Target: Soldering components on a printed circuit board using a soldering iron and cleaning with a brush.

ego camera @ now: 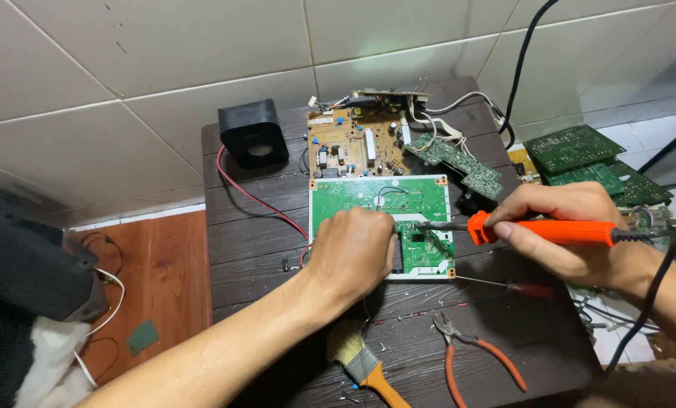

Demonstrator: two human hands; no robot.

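A green circuit board point(368, 195) with a white border lies on a small dark wooden table point(240, 234). My left hand point(353, 253) rests on the board's lower left part, fingers curled; whether it pinches anything is hidden. My right hand point(572, 234) grips an orange-handled soldering iron point(549, 230), its dark tip touching the board just right of my left fingers. The iron's black cord runs off past my right wrist.
A brown circuit board point(353, 143) and smaller green boards point(459, 162) lie at the table's back. A black speaker point(253, 132) stands back left with a red wire. Pliers point(474, 351), a brush point(361, 363) and a screwdriver point(512, 287) lie near the front. More green boards point(587, 155) are stacked at right.
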